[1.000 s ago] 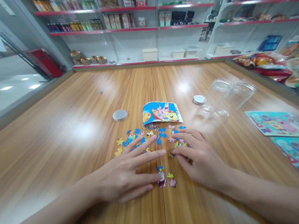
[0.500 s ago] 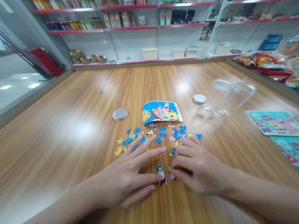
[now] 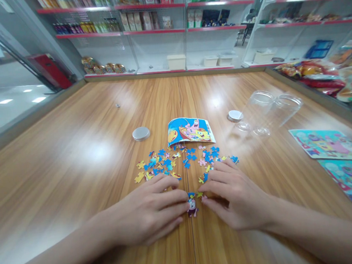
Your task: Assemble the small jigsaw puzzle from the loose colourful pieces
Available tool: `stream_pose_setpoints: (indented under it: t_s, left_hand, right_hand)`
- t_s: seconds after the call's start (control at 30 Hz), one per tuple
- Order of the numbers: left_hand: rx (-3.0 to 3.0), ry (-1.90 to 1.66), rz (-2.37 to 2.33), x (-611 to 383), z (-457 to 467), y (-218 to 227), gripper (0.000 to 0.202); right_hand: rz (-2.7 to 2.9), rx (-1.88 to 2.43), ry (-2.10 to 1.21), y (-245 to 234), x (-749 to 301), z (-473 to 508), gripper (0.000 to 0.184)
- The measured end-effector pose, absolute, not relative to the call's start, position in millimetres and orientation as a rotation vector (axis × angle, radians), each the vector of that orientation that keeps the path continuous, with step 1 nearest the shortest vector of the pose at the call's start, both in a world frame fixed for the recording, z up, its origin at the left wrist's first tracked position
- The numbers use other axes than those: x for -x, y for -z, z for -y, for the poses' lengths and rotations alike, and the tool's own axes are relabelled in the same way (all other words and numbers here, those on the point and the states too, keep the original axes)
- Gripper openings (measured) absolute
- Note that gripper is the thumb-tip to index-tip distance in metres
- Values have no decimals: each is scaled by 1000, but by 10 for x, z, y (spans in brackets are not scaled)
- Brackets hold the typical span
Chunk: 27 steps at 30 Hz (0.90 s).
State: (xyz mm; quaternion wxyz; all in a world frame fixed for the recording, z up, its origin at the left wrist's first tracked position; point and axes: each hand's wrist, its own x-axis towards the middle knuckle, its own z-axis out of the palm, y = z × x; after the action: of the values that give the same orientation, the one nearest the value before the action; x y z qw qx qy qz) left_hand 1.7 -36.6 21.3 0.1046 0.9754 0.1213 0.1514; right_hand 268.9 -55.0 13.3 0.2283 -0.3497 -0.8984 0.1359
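Observation:
On the table, my left hand (image 3: pixel 148 210) bends its fingers against the left side of a small group of joined jigsaw puzzle pieces (image 3: pixel 192 208), holding it down. The group shows a pink and purple figure with blue above. My right hand (image 3: pixel 231 195) pinches a yellow-and-pink puzzle piece (image 3: pixel 200 195) between thumb and fingers, just right of the group; the fingers partly cover it. Beyond my hands lie loose puzzle pieces (image 3: pixel 163 162), mostly blue, yellow and pink. Behind them stands a curved cartoon picture card (image 3: pixel 191 130).
A silver lid (image 3: pixel 141 134) lies at left, another lid (image 3: pixel 235 115) at right beside two clear plastic jars (image 3: pixel 269 111). Two cartoon picture sheets (image 3: pixel 331 144) overlap at the right. Packaged snacks (image 3: pixel 319 76) line the right edge; stocked shelves (image 3: pixel 155 32) stand behind.
My left hand's spread fingers have drawn together and bent, uncovering loose pieces beyond. The joined group sits slightly turned. My right hand's piece has come nearer the group's upper right.

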Motion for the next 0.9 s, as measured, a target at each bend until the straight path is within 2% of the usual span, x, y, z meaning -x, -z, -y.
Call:
stream_pose_setpoints:
  t_s: [0.17, 0.9]
  left_hand:
    - [-2874, -424, -350, -21, 358, -223, 30]
    - [-2842, -468, -340, -22, 342, -241, 32]
  right_hand:
    - [2460, 973, -386, -120, -2697, 542, 9]
    - [2479, 931, -400, -124, -2678, 534, 10]
